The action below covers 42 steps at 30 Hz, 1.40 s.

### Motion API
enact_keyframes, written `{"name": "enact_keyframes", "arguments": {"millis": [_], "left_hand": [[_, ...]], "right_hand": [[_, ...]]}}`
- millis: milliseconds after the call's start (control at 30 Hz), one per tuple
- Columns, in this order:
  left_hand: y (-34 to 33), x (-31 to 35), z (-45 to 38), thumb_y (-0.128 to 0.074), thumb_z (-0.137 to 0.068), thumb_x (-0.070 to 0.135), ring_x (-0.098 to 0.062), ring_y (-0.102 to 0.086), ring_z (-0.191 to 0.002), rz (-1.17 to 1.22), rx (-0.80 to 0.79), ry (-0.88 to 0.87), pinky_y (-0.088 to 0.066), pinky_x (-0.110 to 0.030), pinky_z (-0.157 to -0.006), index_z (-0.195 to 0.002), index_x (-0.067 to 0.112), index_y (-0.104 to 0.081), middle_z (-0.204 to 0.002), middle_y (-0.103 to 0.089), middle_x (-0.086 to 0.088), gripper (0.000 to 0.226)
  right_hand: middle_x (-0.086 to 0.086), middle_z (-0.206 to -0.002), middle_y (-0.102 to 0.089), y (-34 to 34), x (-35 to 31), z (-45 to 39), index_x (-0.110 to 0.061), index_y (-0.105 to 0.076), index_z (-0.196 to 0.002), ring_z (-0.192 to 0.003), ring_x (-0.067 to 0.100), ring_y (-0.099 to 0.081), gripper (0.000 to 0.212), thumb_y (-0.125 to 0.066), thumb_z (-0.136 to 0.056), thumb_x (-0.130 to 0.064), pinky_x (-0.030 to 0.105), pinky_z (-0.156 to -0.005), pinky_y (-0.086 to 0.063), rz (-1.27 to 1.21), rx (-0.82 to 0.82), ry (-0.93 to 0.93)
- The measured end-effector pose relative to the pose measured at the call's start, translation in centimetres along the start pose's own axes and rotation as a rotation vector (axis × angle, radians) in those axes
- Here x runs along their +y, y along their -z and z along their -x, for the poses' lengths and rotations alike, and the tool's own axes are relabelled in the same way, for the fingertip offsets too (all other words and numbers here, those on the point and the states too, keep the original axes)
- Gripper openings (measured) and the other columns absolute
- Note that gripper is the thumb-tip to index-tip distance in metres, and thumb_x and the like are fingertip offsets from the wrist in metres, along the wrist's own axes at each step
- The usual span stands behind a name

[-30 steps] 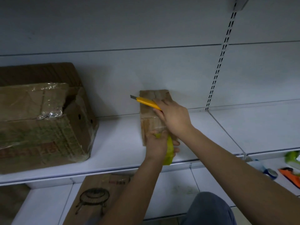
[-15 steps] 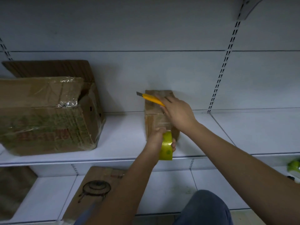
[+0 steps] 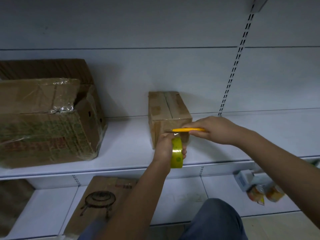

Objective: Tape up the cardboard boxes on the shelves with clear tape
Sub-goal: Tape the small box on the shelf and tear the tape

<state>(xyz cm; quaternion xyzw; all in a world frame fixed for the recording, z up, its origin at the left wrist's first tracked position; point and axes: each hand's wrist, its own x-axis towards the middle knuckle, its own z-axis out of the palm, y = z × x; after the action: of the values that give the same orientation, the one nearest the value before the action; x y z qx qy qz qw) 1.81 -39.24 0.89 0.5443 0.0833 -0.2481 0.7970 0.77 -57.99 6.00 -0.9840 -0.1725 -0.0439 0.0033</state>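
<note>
Knife [image 3: 188, 130] lowered from box [image 3: 168, 116] top, now level above tape roll [image 3: 177, 153]

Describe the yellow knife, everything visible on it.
The utility knife has a slim yellow handle, plastic by the look, with a short grey blade tip showing at its left end. It lies roughly level across the front face of the small cardboard box, just above the tape roll. The right hand grips its rear half. Whether the blade touches tape cannot be told.
</note>
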Motion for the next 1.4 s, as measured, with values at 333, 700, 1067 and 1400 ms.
{"name": "enact_keyframes", "arguments": {"millis": [333, 700, 1067, 1400], "left_hand": [[0.1, -0.2, -1.0, -0.049, -0.099, 0.018, -0.022, -0.056, -0.039, -0.040, 0.049, -0.055, -0.048, -0.024, -0.044, -0.111, 0.008, -0.051, -0.055, -0.059, -0.014, 0.016], [1.5, -0.4, 2.3, -0.050, -0.104, 0.018, -0.030, -0.062, -0.047, -0.139, -0.008, -0.293, -0.051, -0.030, -0.048, -0.101, 0.011, -0.054, -0.065, -0.065, -0.021, 0.009], [6.3, 0.3, 6.3, -0.037, -0.103, 0.008, -0.036, -0.063, -0.054, -0.193, -0.035, -0.403, -0.054, -0.035, -0.054, -0.101, 0.013, -0.057, -0.072, -0.066, -0.026, 0.020], [9.1, -5.5, 7.9, -0.042, -0.107, 0.013, -0.021, -0.066, -0.060, -0.266, -0.005, -0.237, -0.057, -0.030, -0.055, -0.147, 0.042, -0.025, -0.079, -0.067, -0.015, 0.053]], "right_hand": [[-0.023, -0.096, -0.053, -1.4, 4.7, 4.5, -0.063, -0.036, -0.137, -0.087, -0.002, -0.049, 0.049, -0.020, -0.091, -0.068, 0.026, -0.072, -0.044, -0.036, 0.018, -0.081], [0.004, -0.109, -0.066, -11.6, 6.6, 4.8, -0.027, -0.066, -0.127, -0.087, 0.030, -0.060, 0.038, -0.054, -0.092, -0.033, 0.041, -0.069, -0.052, -0.029, 0.281, -0.135], [-0.015, -0.096, -0.069, -3.0, -11.4, -1.0, -0.025, -0.070, -0.112, -0.090, -0.006, -0.063, 0.032, -0.072, -0.085, -0.042, 0.006, -0.076, -0.044, -0.908, 0.231, -0.098], [-0.015, -0.073, -0.070, -9.5, -13.7, -0.9, -0.020, -0.077, -0.074, -0.071, 0.002, -0.063, 0.011, -0.077, -0.084, -0.024, 0.020, -0.072, -0.050, -0.714, 0.212, -0.295]]}}
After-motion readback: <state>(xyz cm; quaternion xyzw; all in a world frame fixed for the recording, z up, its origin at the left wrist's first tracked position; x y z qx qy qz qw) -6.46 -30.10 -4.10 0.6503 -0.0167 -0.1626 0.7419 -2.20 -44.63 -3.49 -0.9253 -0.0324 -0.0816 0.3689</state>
